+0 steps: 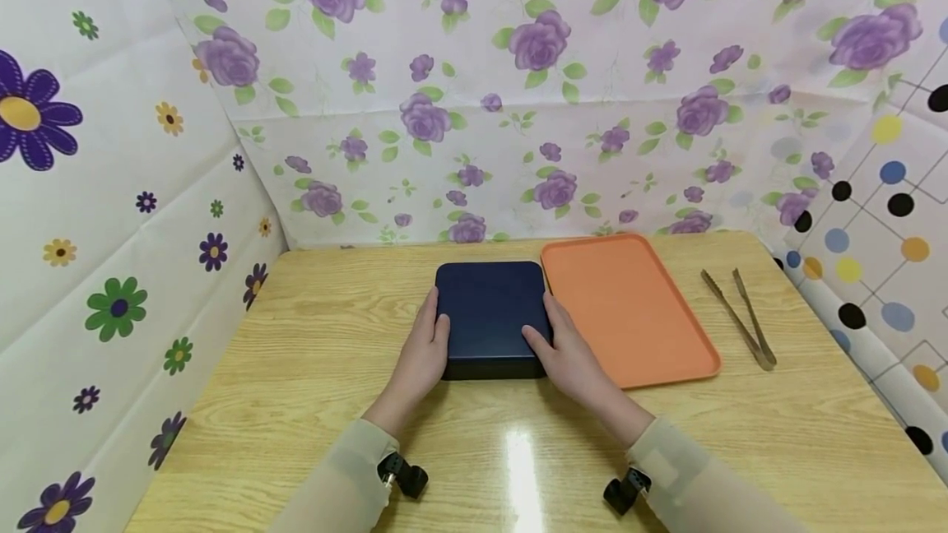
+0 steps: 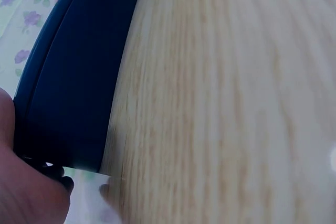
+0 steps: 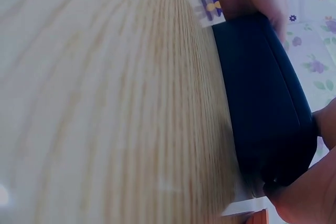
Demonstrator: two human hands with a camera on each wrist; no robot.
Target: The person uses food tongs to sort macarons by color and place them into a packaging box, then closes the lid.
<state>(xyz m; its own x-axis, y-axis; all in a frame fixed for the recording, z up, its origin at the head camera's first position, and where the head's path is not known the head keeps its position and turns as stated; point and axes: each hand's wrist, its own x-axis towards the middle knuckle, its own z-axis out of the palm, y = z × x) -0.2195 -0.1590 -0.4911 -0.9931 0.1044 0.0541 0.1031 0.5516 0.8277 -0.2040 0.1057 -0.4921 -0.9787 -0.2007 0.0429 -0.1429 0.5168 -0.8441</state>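
A dark navy square box (image 1: pixel 492 311) with a smooth, round-cornered top sits on the wooden table. My left hand (image 1: pixel 425 344) grips its left side, thumb over the top edge and fingers along the wall. On the opposite side my right hand (image 1: pixel 570 352) holds it the same way. In the left wrist view, the box's near wall (image 2: pixel 79 77) shows a seam below its lid, and its lower edge lies at the tabletop. The right wrist view has the box (image 3: pixel 262 87) between both hands; the fingers on its far wall are partly hidden.
An orange tray (image 1: pixel 629 311) lies right beside the box, close to my right hand. Farther right rest metal tongs (image 1: pixel 741 323), spread apart. Floral cloth (image 1: pixel 459 105) hangs behind the table (image 1: pixel 333 336), with patterned cloths at both sides.
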